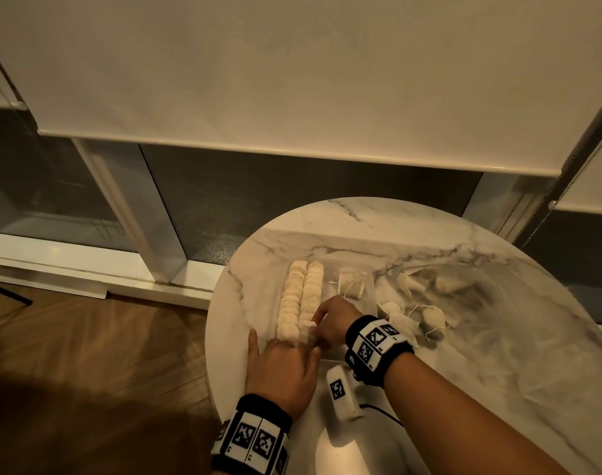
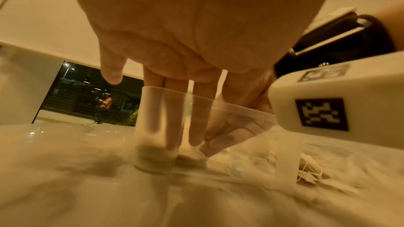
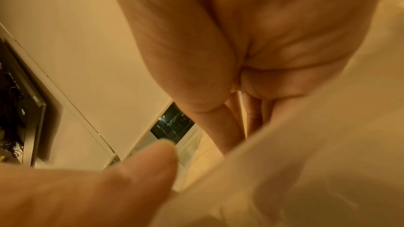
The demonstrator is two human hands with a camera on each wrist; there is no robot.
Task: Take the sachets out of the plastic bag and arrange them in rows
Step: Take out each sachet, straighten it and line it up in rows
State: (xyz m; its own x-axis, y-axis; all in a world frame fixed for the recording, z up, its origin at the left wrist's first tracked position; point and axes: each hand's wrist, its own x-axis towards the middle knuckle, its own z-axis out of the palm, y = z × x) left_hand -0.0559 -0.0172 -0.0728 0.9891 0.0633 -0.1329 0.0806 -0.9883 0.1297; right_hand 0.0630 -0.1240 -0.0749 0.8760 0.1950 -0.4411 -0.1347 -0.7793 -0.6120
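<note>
Roughly halfway: two rows of sachets [image 1: 301, 299] lie in our clear container [image 2: 218, 127], loose sachets [image 1: 429, 318] wait right by the plastic bag [image 1: 464, 286]. Left hand [image 1: 282, 368] flat, steadying; right hand [image 1: 330, 322] pinches one sachet at the near end.

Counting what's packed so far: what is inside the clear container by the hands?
The clear container holds two rows of sachets, with the left hand and right hand at the near end. Sachets under the fingers are hidden.
</note>
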